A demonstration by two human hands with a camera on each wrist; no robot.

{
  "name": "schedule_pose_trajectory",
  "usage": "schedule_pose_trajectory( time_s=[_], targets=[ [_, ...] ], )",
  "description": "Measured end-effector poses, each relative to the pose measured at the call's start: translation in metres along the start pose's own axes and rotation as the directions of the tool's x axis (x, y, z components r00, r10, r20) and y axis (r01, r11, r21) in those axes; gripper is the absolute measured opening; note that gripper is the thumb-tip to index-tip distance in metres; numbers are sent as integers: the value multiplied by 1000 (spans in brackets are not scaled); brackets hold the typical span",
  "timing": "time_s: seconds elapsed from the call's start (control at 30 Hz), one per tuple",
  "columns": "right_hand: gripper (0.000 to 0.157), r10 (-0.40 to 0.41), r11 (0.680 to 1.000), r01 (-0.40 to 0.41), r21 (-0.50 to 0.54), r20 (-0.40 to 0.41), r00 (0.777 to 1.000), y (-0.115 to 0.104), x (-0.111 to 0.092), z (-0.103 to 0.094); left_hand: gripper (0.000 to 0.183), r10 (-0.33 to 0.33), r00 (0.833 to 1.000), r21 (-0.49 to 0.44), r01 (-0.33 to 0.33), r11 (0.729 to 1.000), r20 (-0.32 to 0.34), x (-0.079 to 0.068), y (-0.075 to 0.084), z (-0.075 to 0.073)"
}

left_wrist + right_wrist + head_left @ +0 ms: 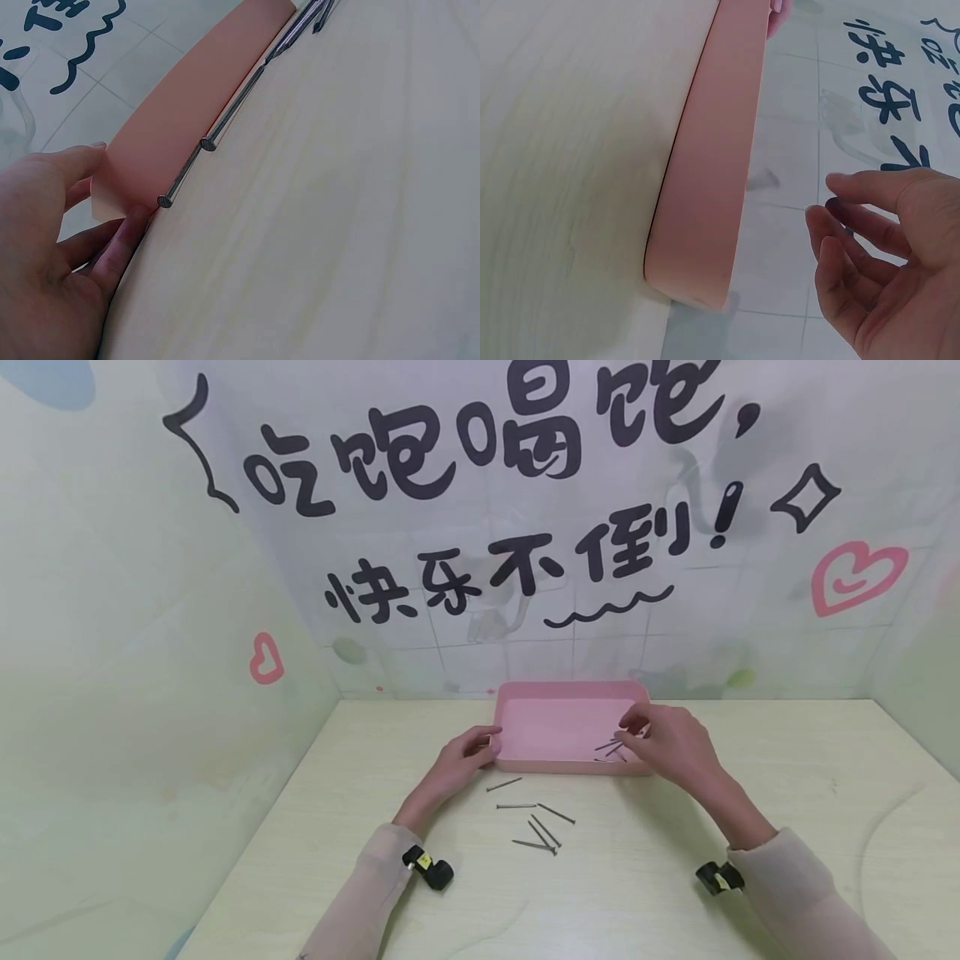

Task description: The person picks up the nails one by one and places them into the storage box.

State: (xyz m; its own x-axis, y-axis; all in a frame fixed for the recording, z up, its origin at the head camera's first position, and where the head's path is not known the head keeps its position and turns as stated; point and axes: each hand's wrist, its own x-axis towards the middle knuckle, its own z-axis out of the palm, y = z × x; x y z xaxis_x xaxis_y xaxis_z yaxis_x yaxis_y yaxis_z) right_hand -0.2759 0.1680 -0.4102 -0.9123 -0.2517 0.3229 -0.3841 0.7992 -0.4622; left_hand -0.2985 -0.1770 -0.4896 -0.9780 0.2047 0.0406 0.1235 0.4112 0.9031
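A shallow pink tray (572, 767) stands at the back of the table. My left hand (459, 763) holds its left end, fingers and thumb at the corner, as the left wrist view (52, 247) also shows. Over the tray's right side is my right hand (671, 745), fingers curved loosely. In the right wrist view, its thumb and fingertips (821, 217) stand apart, with no nail clearly between them. Several steel nails (611, 746) lie inside the tray close below those fingertips. More loose nails (557, 814) lie on the table in front of the tray.
The pale wooden table (637, 877) reaches back to a printed wall cloth (465, 652) with black lettering, directly behind the tray. Side cloths (150, 735) close off the left and right. A small black camera is strapped at each wrist.
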Motion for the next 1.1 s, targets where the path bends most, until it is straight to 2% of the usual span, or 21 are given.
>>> schedule_pose_trajectory(
  time_s=[0.27, 0.47, 0.6, 0.8, 1.1],
  targets=[
    [8, -22, 1000, 22, 18, 0, 1000, -1, 0, 1, 41, 3, 1000, 5, -3, 1000, -4, 0, 0, 0],
    [6, -53, 998, 51, 32, 81, 995, -6, -2, 9, 41, 6, 1000, 6, -6, 1000, 0, 0, 0, 0],
    [5, -120, 993, 118, 22, 171, 978, -14, -5, 19, 41, 6, 1000, 3, -6, 1000, 1, 1, -1, 0],
    [3, -207, 977, 214, 8, 296, 932, -33, -14, 33, 42, 5, 1000, -3, -5, 1000, -2, 0, -2, 0],
    [9, -156, 984, 178, -27, 368, 916, -52, -24, 52, 41, 10, 1000, -8, -9, 1000, 10, -1, -2, -1]
  ],
)
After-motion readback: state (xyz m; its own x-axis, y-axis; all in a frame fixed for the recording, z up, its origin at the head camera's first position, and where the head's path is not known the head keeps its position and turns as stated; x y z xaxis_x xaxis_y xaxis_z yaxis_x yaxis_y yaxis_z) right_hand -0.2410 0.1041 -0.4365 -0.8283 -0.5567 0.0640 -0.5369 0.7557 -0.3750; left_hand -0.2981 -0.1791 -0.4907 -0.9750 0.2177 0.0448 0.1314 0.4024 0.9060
